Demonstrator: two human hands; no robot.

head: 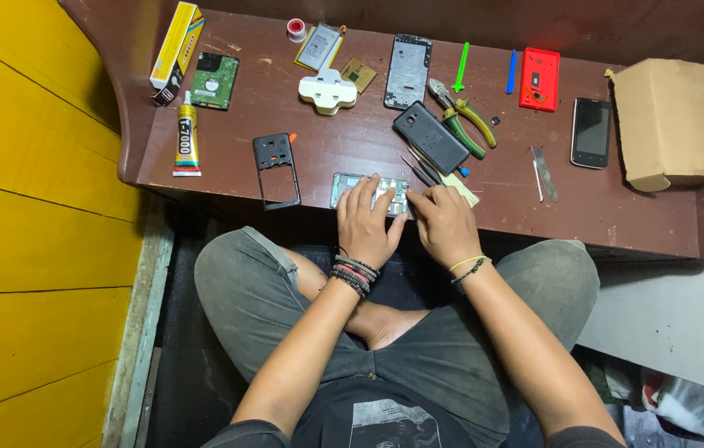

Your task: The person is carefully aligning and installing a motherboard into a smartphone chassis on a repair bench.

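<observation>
Left hand (366,217), fingers spread flat, pressing on an opened phone body with exposed green circuit board (344,187) at the near edge of the dark brown wooden bench (618,207). Right hand (443,220) touching it alongside, fingers curled at the board's right end; whether it pinches anything cannot be told. Left of the left hand: black rectangular plastic phone frame (276,168). Just beyond the right hand: dark grey phone back cover (430,137), green-handled pliers (462,116). Far right: brown cardboard box (669,123).
</observation>
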